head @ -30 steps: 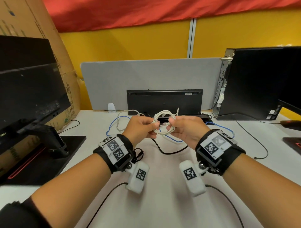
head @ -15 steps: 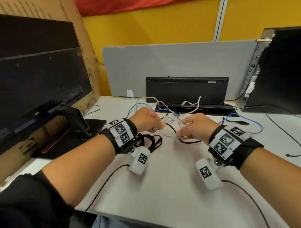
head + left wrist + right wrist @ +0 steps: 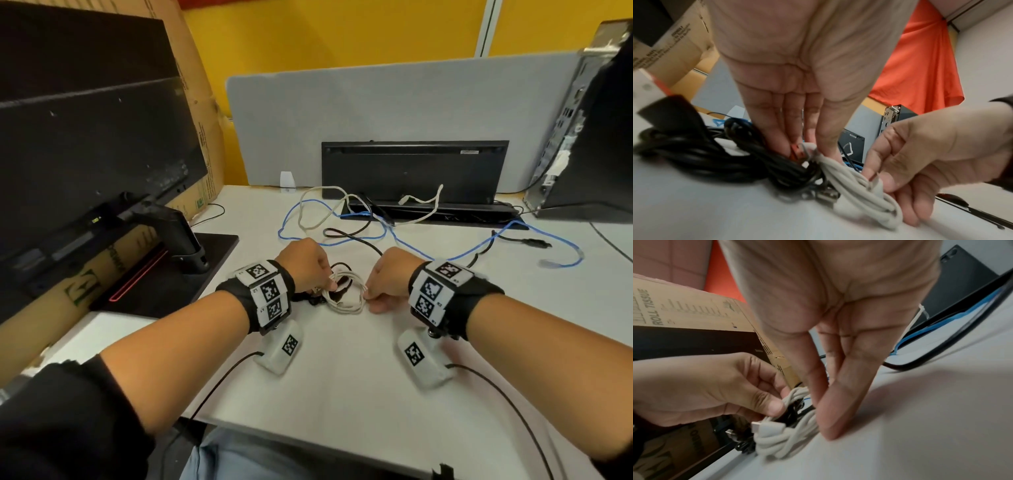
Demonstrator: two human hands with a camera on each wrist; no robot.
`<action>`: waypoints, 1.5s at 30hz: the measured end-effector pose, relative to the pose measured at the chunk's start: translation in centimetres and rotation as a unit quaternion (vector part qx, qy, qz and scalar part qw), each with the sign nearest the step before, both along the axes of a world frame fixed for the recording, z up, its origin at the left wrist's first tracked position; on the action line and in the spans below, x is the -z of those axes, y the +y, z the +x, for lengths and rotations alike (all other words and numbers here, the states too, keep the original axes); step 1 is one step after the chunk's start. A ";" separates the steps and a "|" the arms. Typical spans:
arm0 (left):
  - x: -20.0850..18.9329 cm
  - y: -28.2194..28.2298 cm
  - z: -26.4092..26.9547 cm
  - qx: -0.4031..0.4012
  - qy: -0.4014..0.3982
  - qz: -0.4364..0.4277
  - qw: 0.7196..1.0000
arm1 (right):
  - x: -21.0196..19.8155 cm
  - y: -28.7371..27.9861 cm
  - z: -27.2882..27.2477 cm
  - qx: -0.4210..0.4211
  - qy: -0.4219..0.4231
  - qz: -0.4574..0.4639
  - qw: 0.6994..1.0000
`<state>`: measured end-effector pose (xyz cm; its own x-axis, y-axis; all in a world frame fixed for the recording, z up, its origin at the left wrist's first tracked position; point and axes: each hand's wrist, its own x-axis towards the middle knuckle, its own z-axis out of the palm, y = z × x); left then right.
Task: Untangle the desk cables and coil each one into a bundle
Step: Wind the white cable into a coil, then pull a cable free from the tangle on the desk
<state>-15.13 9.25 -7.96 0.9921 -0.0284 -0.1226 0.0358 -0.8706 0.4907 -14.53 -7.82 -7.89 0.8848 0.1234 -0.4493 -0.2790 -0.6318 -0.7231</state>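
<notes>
A white cable coiled into a small bundle [image 3: 346,301] lies on the white desk [image 3: 342,394] between my hands. My left hand [image 3: 327,286] pinches its left side, seen close in the left wrist view [image 3: 813,151]. My right hand [image 3: 368,296] pinches its right side between thumb and fingers [image 3: 875,178]. A coiled black cable bundle [image 3: 694,155] lies touching the white one on the left, mostly hidden under my left hand in the head view. Behind, a loose blue cable [image 3: 445,253], a beige cable [image 3: 318,205] and a black cable [image 3: 356,238] lie tangled.
A black monitor [image 3: 85,137] on its stand base [image 3: 205,253] fills the left, with a cardboard box [image 3: 202,113] behind. A black keyboard [image 3: 414,171] leans on the grey divider [image 3: 376,113]. A computer tower [image 3: 589,137] stands at the right.
Both hands have brought the white coil down from mid-air onto the desk, close to me and beside the black bundle. The head view has tilted down and turned left.
</notes>
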 end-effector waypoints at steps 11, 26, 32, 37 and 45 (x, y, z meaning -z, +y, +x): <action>-1.8 0.4 0.7 0.040 -0.098 0.018 0.994 | -3.9 -5.0 2.7 -0.071 -0.101 -0.154 0.980; -4.1 -12.0 3.4 0.274 -0.117 0.094 0.950 | -3.5 -13.0 3.9 -0.292 -0.220 -0.406 0.838; -4.9 -13.4 5.7 0.262 -0.057 -0.114 0.957 | -8.0 -14.6 4.4 -0.240 -0.376 -0.250 0.859; -7.9 -11.5 8.5 0.246 -0.154 -0.092 0.953 | -11.0 -17.5 5.3 -0.150 -0.436 -0.197 0.865; -11.7 -7.9 12.9 0.202 -0.227 0.030 0.952 | -13.1 -21.8 6.7 0.025 -0.466 -0.181 0.865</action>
